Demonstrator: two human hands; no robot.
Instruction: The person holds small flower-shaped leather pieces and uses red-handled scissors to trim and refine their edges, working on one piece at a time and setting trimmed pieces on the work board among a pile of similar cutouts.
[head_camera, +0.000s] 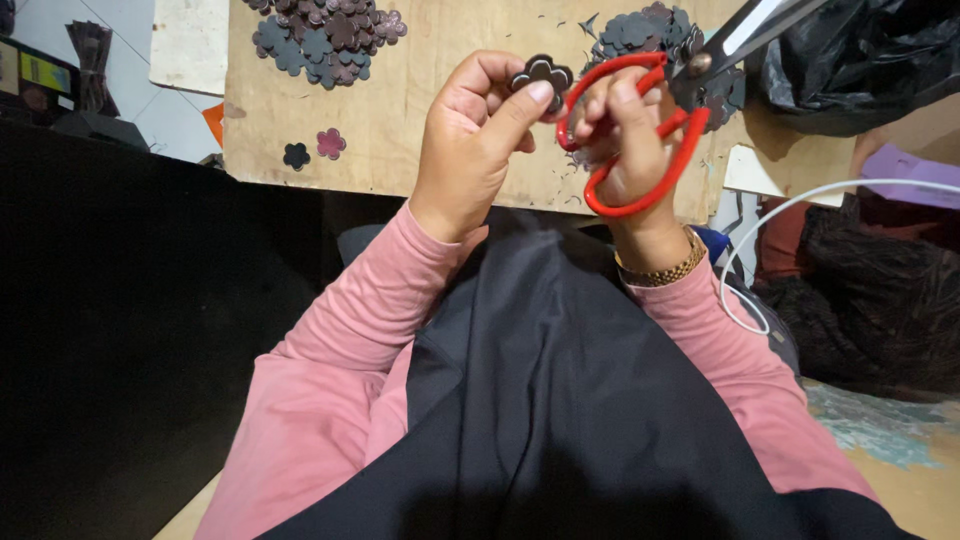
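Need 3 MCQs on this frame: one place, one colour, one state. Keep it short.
1. Where is the dark flower-shaped cutout that is being worked on?
A. pinched in the left hand
B. flat on the board
C. on the lap

2. What colour are the scissors' handles?
A. blue
B. red
C. black

3. How is the right hand placed on the scissors?
A. resting beside them
B. gripping the blades
C. fingers through the handle loops

Answers:
1 A, thumb and fingers hold the cutout up above the wooden board.
2 B, both loops are bright red.
3 C, the fingers pass through the loops, with the blades pointing up and right.
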